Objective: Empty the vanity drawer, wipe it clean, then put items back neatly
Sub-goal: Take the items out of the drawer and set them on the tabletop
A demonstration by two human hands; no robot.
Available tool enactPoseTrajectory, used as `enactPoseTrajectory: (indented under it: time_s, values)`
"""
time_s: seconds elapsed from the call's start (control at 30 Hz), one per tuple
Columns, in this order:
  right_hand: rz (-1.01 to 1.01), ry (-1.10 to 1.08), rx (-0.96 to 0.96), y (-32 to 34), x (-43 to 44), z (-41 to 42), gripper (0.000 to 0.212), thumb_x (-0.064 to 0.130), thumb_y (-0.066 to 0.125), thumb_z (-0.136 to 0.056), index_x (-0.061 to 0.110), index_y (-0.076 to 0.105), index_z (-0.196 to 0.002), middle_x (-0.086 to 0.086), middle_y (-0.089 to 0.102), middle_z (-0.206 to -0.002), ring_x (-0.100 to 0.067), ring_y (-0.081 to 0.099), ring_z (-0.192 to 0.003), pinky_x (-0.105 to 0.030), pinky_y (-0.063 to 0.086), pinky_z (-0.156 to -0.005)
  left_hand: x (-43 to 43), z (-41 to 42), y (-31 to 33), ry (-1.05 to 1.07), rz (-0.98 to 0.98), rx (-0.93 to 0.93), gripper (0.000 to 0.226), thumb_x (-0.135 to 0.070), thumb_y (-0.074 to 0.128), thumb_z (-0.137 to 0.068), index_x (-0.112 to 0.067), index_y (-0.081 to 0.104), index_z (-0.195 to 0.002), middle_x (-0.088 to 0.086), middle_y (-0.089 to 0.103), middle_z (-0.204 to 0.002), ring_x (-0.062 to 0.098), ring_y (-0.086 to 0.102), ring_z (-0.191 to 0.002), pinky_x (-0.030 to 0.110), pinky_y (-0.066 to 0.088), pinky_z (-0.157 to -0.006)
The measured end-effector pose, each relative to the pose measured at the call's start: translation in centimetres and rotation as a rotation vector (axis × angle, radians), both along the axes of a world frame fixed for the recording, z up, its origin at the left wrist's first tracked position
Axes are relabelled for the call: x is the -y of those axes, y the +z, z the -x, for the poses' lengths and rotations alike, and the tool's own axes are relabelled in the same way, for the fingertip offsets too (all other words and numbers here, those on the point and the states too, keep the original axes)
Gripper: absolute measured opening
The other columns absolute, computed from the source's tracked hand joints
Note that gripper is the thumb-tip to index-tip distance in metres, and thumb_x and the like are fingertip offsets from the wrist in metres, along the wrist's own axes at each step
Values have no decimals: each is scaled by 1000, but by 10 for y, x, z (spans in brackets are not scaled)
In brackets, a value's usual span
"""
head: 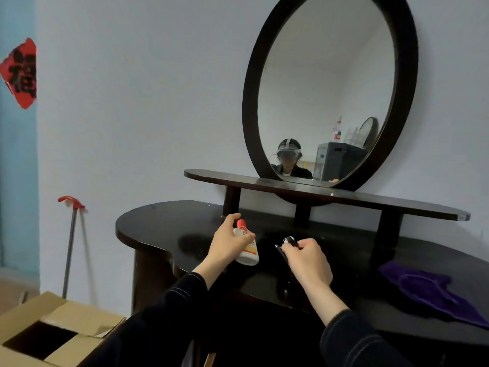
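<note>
Head view: both my hands are up over the dark vanity top [158,223], sleeves black with pale stitching. Left hand [227,243] grips a small white bottle [249,252] with a red cap and a red-orange label; fingers are wrapped round its body, one finger sticking up beside the cap. Bottle is tilted, cap up and toward the wall, base toward me, held over the tabletop near its front edge. Right hand [309,263] is just to the right of it, curled tight round some small black items [287,245]: thin, stick-like, one with a pale tip. Too dark against the wood to tell what they are or how many. The two hands are near each other but apart. Drawer itself: can't make it out, the front below the tabletop edge is all shadow. Purple cloth [434,290] lies crumpled on the right end of the vanity top, well apart from both hands. Raised shelf [370,201] on short posts runs along the back, one tiny white speck [331,194] on it. Oval mirror [330,75] in a dark frame stands behind the shelf; it reflects a person in a headset and a grey box. Left of the vanity: open cardboard box [79,319] on the floor, a metal pole [69,247] with a red handle leaning on the wall, red paper decoration [21,72] stuck higher up.
</note>
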State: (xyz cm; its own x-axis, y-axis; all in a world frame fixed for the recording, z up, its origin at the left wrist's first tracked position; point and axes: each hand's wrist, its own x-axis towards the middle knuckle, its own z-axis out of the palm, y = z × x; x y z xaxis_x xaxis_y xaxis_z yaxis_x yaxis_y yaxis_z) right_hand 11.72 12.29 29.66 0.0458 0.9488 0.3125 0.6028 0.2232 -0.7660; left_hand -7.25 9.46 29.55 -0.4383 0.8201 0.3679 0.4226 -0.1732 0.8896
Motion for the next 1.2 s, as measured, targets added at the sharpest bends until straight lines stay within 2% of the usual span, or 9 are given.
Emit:
enactPoseTrajectory:
  time_s: [0.1, 0.2, 0.3, 0.43, 0.53, 0.73, 0.93, 1.1, 1.2]
  values:
    - [-20, -18, 83, 2, -7, 18, 42, 54, 60, -85, 24, 53, -113, 8, 64, -99, -15, 62, -84, -31, 40, -66, 0, 3, -3, 44, 28, -104, 54, -31, 72, -87, -26, 52, -136, 5, 56, -122, 20, 61, -106, 38, 52, -95]
    - [-58, -1, 170, 0, -10, 22, 46, 55, 60, -87, 27, 51, -122, 7, 60, -117, -17, 61, -94, -31, 39, -68, -1, 3, -4, 72, 41, -231, 31, -32, 66, -91, -26, 62, -121, 1, 59, -117, 13, 61, -99, 31, 51, -85]
    - [-59, 90, 196, 1, -5, 18, 31, 60, 58, -88, 35, 56, -107, 9, 61, -111, -11, 60, -85, -29, 38, -62, -2, 1, -4, 96, 55, -328, 12, -33, 62, -94, -31, 66, -105, 0, 60, -112, 13, 63, -95, 31, 53, -82]
    - [-66, 148, 168, 2, 1, 13, 30, 59, 56, -89, 35, 57, -108, 9, 62, -106, -11, 63, -85, -28, 42, -63, 2, -1, -4, 69, 75, -369, 13, -34, 64, -87, -32, 70, -98, -2, 56, -111, 17, 59, -102, 35, 52, -88]
    - [-34, 248, 146, -1, 3, 12, 35, 53, 56, -84, 37, 55, -116, 11, 59, -109, -10, 62, -92, -31, 48, -72, 4, -1, -3, 31, 85, -350, 17, -35, 67, -82, -28, 75, -95, 1, 64, -111, 18, 62, -104, 39, 54, -91]
    - [85, 505, -39, -2, 13, 3, 53, 35, 64, -64, 40, 62, -117, 11, 59, -115, -10, 61, -105, -38, 52, -99, 4, 0, -4, 57, 66, -311, 14, -30, 71, -83, -23, 77, -95, 2, 59, -113, 20, 61, -104, 34, 51, -92]
    - [-67, 496, 186, -5, 11, 4, 25, 30, 72, -83, 47, 60, -97, 15, 58, -114, -9, 57, -104, -35, 53, -92, 7, -3, -1, 19, 73, -305, 21, -23, 70, -75, -23, 76, -96, 2, 59, -112, 22, 61, -103, 42, 55, -91]
    - [-310, 339, 561, -5, 6, 20, 29, 31, 55, -98, 35, 58, -126, 7, 60, -121, -20, 53, -112, -36, 47, -87, -2, 2, -4, 55, 55, -303, 13, -23, 69, -80, -25, 72, -92, 3, 57, -113, 21, 59, -102, 34, 52, -87]
    - [-350, 340, 606, -5, 4, 27, 38, 28, 50, -100, 32, 53, -138, 4, 60, -128, -23, 53, -117, -39, 46, -94, -8, 4, -6, 92, 45, -301, 6, -24, 69, -84, -25, 71, -90, 3, 55, -113, 23, 58, -104, 29, 47, -83]
